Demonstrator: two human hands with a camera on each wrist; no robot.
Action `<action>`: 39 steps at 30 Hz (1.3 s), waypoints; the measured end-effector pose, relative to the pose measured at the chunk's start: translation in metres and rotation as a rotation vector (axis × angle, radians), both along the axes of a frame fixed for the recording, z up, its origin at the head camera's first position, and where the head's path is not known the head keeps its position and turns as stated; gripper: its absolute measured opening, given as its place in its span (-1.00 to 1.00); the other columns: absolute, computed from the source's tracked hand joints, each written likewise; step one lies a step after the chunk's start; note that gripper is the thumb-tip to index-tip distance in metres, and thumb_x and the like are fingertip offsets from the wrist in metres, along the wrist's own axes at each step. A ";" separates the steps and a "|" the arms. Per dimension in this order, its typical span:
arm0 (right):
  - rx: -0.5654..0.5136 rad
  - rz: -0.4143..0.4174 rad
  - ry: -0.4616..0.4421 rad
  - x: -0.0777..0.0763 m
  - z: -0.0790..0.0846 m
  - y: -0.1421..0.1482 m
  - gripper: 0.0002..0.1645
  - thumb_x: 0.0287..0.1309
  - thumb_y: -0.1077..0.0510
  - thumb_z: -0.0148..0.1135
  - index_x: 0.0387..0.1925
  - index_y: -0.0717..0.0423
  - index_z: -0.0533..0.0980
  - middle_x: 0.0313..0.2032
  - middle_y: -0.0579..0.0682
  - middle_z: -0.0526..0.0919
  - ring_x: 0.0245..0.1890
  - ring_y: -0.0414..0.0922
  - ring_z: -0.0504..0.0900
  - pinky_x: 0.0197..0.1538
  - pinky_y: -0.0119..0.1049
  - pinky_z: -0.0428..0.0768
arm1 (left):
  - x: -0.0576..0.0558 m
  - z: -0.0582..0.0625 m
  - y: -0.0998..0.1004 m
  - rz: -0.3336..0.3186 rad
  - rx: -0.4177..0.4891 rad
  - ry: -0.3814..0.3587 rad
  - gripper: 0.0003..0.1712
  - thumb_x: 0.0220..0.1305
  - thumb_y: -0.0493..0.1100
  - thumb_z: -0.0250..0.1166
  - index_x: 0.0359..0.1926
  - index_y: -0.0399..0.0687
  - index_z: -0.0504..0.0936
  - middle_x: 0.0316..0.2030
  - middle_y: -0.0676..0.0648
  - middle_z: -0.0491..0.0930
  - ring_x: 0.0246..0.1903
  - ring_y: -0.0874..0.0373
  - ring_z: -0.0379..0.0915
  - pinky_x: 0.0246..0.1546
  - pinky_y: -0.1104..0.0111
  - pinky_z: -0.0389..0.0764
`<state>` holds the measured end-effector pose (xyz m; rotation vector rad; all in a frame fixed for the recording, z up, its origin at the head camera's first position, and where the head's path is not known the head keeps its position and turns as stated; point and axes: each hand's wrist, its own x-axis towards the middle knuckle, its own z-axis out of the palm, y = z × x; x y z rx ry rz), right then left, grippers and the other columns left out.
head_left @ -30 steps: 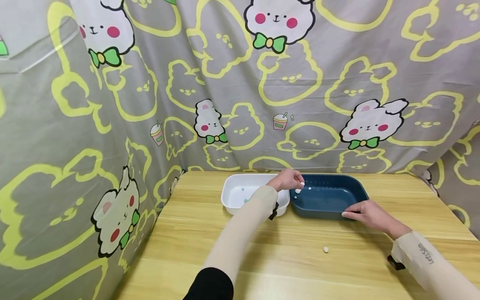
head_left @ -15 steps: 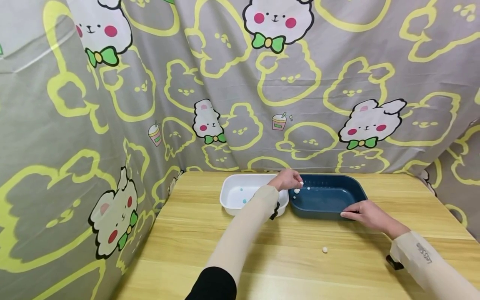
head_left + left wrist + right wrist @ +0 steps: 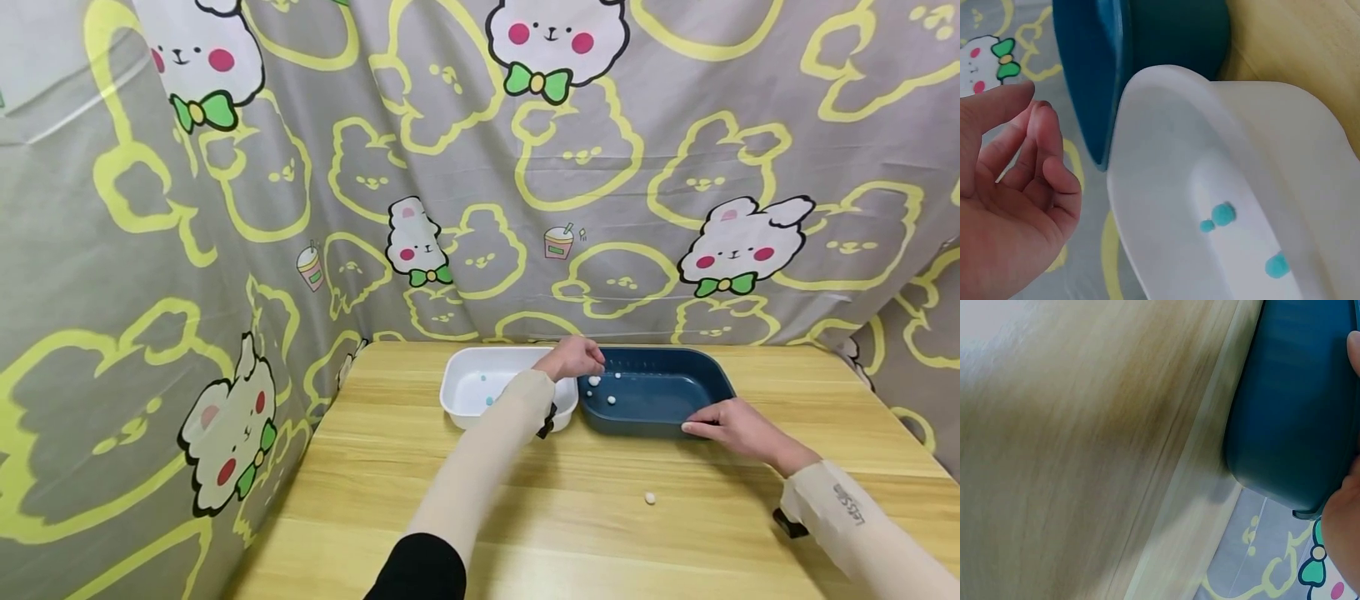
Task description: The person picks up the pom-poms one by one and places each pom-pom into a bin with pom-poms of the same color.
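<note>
My left hand (image 3: pixel 576 357) is raised over the left end of a dark blue plastic basin (image 3: pixel 663 392). Its fingers are loosely curled around nothing, as the left wrist view shows. Several small white balls, one of them (image 3: pixel 611 400), lie in that end of the basin. At the near right corner, my right hand (image 3: pixel 738 427) grips the basin's rim; only its edge shows in the right wrist view. Under my left forearm stands a white plastic basin (image 3: pixel 459 379), partly hidden, with small turquoise balls, one (image 3: pixel 1224 214) on its floor.
One white ball (image 3: pixel 650 498) lies on the wooden table (image 3: pixel 600 542) in front of the blue basin. The two basins stand side by side at the back of the table. A grey cartoon-print curtain (image 3: pixel 480 175) hangs behind and along the left.
The white ball pinched in my left fingertips has been let go, and another white ball now lies in the blue basin. My right hand has stayed at the rim.
</note>
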<state>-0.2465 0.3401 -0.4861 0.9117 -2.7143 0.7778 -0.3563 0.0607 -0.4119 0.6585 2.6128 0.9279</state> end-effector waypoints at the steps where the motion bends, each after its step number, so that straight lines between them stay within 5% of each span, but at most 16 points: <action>1: 0.001 0.000 0.000 0.000 0.000 0.000 -0.88 0.16 0.13 0.29 -0.40 0.03 0.71 -0.45 -0.22 0.69 -0.46 -0.42 0.55 -0.43 -0.40 0.54 | 0.001 0.001 -0.002 -0.008 0.003 0.002 -0.95 0.19 -0.21 0.33 -0.30 -0.04 0.65 -0.38 0.10 0.57 -0.34 0.25 0.45 -0.27 0.42 0.47; 17: 0.007 -0.018 -0.013 0.000 0.002 -0.001 -0.88 0.15 0.12 0.30 -0.39 0.03 0.71 -0.45 -0.24 0.69 -0.45 -0.41 0.56 -0.42 -0.39 0.54 | 0.043 0.011 -0.016 -0.174 0.089 -0.055 -0.92 0.25 -0.18 0.29 -0.23 -0.02 0.64 -0.39 0.14 0.58 -0.34 0.25 0.51 -0.32 0.47 0.48; 24: -0.004 -0.013 -0.049 0.002 0.005 -0.002 -0.86 0.17 0.11 0.28 -0.37 0.04 0.71 -0.44 -0.21 0.69 -0.46 -0.39 0.56 -0.41 -0.40 0.53 | 0.060 0.004 -0.019 -0.207 0.102 -0.066 -0.93 0.24 -0.16 0.30 -0.24 0.03 0.63 -0.37 0.16 0.58 -0.34 0.35 0.48 -0.30 0.50 0.48; 31: -0.008 -0.019 -0.036 0.002 0.005 -0.001 -0.87 0.15 0.13 0.30 -0.38 0.06 0.71 -0.44 -0.21 0.69 -0.44 -0.42 0.55 -0.41 -0.41 0.53 | 0.078 -0.008 -0.022 -0.271 0.152 -0.115 -0.86 0.24 -0.22 0.30 -0.18 -0.13 0.65 -0.40 0.16 0.60 -0.36 0.37 0.49 -0.33 0.51 0.49; 39: 0.016 -0.031 -0.050 0.002 0.004 0.000 -0.84 0.17 0.08 0.28 -0.38 0.04 0.71 -0.45 -0.22 0.69 -0.45 -0.41 0.55 -0.41 -0.39 0.54 | 0.091 -0.024 -0.021 -0.371 0.111 -0.091 -0.81 0.24 -0.23 0.29 -0.13 -0.19 0.65 -0.39 0.17 0.59 -0.35 0.44 0.47 -0.25 0.61 0.44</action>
